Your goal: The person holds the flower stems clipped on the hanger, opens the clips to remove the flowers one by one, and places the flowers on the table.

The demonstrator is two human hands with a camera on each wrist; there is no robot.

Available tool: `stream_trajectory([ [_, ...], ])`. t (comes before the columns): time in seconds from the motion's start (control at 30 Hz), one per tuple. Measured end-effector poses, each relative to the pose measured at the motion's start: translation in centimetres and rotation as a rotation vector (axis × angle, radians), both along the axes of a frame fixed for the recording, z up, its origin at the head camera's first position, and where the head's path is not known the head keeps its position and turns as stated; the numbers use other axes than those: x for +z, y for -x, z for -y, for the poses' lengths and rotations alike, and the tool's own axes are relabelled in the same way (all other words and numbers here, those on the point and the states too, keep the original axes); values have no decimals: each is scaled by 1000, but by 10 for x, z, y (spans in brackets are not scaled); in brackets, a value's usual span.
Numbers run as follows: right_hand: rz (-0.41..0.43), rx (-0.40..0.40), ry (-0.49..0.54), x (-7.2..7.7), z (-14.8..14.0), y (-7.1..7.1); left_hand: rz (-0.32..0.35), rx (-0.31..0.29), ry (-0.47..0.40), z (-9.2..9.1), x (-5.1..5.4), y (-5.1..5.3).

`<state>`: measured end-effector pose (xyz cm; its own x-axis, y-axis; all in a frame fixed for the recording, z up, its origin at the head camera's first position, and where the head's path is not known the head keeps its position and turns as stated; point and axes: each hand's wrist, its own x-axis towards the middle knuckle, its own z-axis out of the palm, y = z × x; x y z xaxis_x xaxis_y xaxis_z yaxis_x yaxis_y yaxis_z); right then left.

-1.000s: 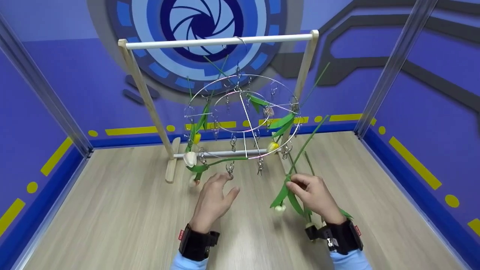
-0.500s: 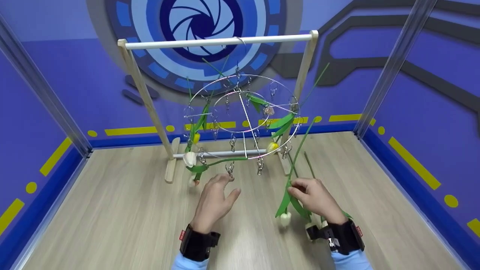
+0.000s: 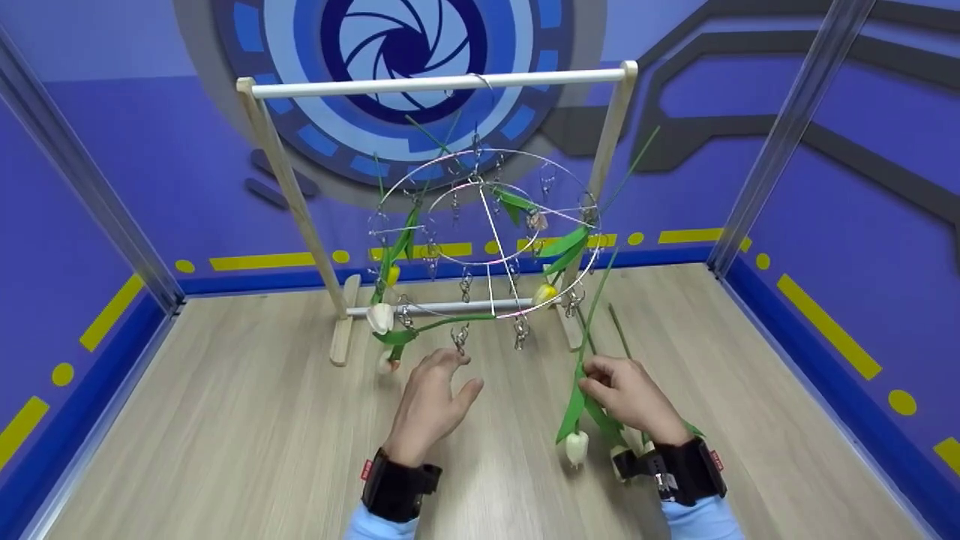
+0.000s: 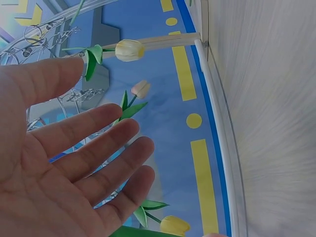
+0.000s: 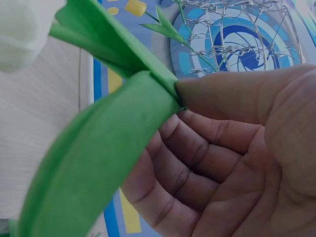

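Observation:
In the head view, my right hand pinches an artificial white tulip by its stem beside the green leaves, bloom down and stem end up. The right wrist view shows thumb and fingertips meeting at the leaf base. My left hand holds nothing; its fingers are spread and relaxed in the left wrist view, and its fingertips are near a metal clip. That clip hangs from a round wire hanger. Tulips are clipped there head down, including a yellow one and a white one.
A rack with a white top rail and wooden legs carries the hanger. More tulip stems lie on the wooden table beneath my right hand, partly hidden by it. Blue printed panels enclose the back and sides.
The held tulip has swung more upright: its bloom has dropped toward me and its stem tip has shifted left. My left hand has stayed nearly still.

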<state>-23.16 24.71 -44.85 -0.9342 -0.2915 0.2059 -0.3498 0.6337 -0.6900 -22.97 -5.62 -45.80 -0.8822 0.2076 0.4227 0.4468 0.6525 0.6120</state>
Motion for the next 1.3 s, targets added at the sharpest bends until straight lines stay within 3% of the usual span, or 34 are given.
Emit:
stream_trajectory([
  [0.67, 119, 17, -27, -13, -1, 5, -12, -10, 39, -10, -7, 0],
  [1.1, 83, 20, -83, -18, 3, 6, -18, 17, 130, -26, -16, -3],
  [1.3, 69, 29, -100, -23, 4, 7, -59, 7, 170, -32, -20, -4],
])
